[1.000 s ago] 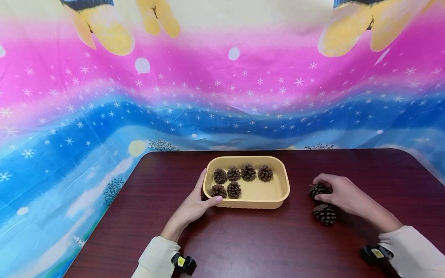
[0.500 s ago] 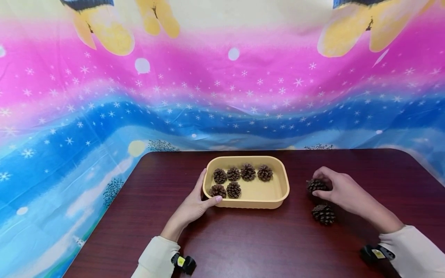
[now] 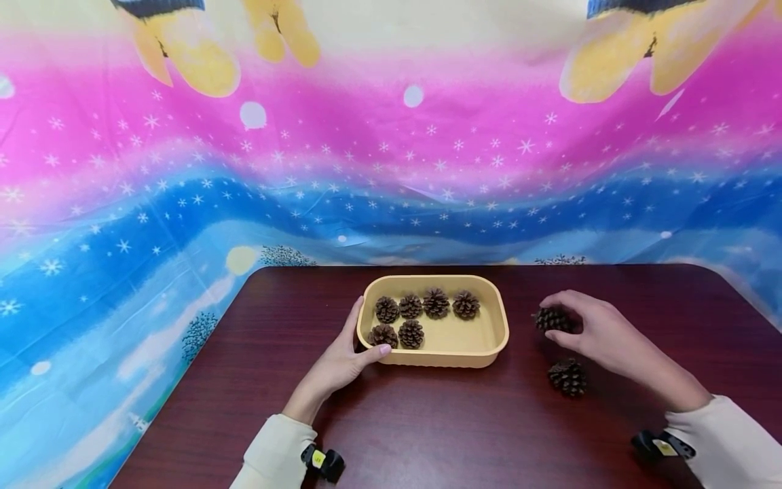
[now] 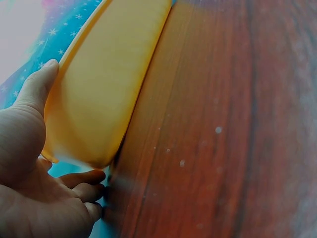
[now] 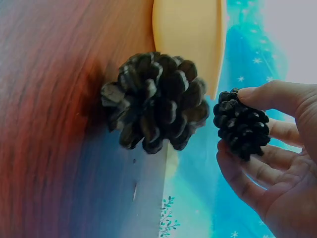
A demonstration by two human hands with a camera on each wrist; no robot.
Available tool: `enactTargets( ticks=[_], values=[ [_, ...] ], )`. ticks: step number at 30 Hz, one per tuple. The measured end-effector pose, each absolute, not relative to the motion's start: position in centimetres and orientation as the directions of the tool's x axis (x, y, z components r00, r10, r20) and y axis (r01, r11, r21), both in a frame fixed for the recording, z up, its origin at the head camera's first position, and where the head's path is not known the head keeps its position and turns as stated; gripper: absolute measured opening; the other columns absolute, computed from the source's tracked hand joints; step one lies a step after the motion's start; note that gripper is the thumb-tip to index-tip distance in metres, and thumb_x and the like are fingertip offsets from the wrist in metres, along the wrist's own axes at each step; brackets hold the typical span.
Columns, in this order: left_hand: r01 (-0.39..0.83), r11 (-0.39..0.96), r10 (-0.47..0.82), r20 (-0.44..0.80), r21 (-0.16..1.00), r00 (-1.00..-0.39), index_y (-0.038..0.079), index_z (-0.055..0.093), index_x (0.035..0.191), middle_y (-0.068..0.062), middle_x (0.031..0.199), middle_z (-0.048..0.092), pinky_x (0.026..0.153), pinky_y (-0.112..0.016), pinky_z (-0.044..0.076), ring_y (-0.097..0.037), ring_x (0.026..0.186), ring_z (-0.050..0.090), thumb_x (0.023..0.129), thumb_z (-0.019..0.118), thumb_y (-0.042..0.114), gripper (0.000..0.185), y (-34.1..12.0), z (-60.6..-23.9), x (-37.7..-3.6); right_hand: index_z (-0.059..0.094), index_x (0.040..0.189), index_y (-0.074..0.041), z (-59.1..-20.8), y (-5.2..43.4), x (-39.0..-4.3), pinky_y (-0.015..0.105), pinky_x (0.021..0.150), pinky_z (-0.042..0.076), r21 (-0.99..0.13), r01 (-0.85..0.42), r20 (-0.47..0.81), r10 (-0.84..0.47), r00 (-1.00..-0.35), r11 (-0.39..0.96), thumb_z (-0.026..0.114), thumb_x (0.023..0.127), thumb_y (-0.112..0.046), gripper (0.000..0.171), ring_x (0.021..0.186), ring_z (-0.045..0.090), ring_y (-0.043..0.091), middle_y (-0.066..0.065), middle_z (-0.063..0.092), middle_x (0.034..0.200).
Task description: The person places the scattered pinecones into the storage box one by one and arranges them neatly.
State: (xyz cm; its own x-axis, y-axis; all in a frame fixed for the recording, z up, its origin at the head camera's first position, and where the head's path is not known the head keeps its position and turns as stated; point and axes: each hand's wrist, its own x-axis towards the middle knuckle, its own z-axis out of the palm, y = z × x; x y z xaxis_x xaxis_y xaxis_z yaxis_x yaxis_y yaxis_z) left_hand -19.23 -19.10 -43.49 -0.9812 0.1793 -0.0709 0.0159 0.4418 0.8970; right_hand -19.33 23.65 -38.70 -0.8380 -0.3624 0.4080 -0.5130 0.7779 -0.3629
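In the head view my left hand (image 3: pixel 342 360) holds the left end of a pale yellow plastic box (image 3: pixel 461 358), thumb on its front rim and fingers along its side. The left wrist view shows the thumb lying along the edge of the box (image 4: pixel 104 84). My right hand (image 3: pixel 605 333) pinches a brown pine cone (image 3: pixel 552 319) between thumb and fingers, to the right of the box. Seen from the right wrist, this pine cone (image 5: pixel 241 126) sits at the fingertips. A second loose pine cone (image 3: pixel 568 377) lies on the table just in front of that hand.
Several pine cones (image 3: pixel 436 303) lie inside the box, in a back row and at the front left. The dark red-brown table (image 3: pixel 452 421) ends at a printed cloth backdrop (image 3: pixel 391 163). Each wrist wears a small black camera (image 3: pixel 324 463).
My right hand has shifted slightly left and away from me with its pine cone, widening the gap to the loose one. The left hand and the box stay put.
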Motion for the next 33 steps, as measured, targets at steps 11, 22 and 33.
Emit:
enactTargets(
  ticks=[11, 22, 33],
  values=[
    [0.017, 0.423, 0.183, -0.067, 0.906, -0.981, 0.037, 0.005, 0.169, -0.014, 0.175, 0.019, 0.128, -0.063, 0.017, -0.037, 0.16, 0.019, 0.094, 0.08, 0.033, 0.107, -19.1, -43.4, -19.3, 0.073, 0.12, -0.016, -38.4, 22.3, -19.2, 0.012, 0.079, 0.046, -0.321, -0.617, 0.528, -0.405, -0.746, 0.718, 0.09, 0.078, -0.006, 0.046, 0.102, 0.059, 0.005, -0.001, 0.07, 0.117],
    [0.015, 0.432, 0.181, -0.07, 0.902, -0.981, 0.04, 0.003, 0.169, -0.013, 0.176, 0.017, 0.128, -0.061, 0.017, -0.036, 0.161, 0.018, 0.093, 0.081, 0.033, 0.109, -19.2, -43.6, -19.4, 0.072, 0.123, -0.012, -37.8, 19.6, -19.4, 0.021, 0.077, 0.05, -0.375, -0.639, 0.509, -0.427, -0.748, 0.672, 0.088, 0.082, -0.007, 0.045, 0.099, 0.06, 0.007, 0.0, 0.07, 0.117],
    [0.015, 0.442, 0.177, -0.07, 0.897, -0.982, 0.038, 0.003, 0.169, -0.013, 0.175, 0.017, 0.128, -0.062, 0.017, -0.037, 0.16, 0.02, 0.094, 0.08, 0.034, 0.108, -19.1, -43.5, -19.4, 0.07, 0.121, -0.007, -38.0, 17.0, -19.8, 0.053, 0.095, 0.054, -0.464, -0.6, 0.425, -0.43, -0.796, 0.652, 0.085, 0.084, -0.005, 0.04, 0.112, 0.069, 0.028, 0.006, 0.074, 0.117]
  ],
)
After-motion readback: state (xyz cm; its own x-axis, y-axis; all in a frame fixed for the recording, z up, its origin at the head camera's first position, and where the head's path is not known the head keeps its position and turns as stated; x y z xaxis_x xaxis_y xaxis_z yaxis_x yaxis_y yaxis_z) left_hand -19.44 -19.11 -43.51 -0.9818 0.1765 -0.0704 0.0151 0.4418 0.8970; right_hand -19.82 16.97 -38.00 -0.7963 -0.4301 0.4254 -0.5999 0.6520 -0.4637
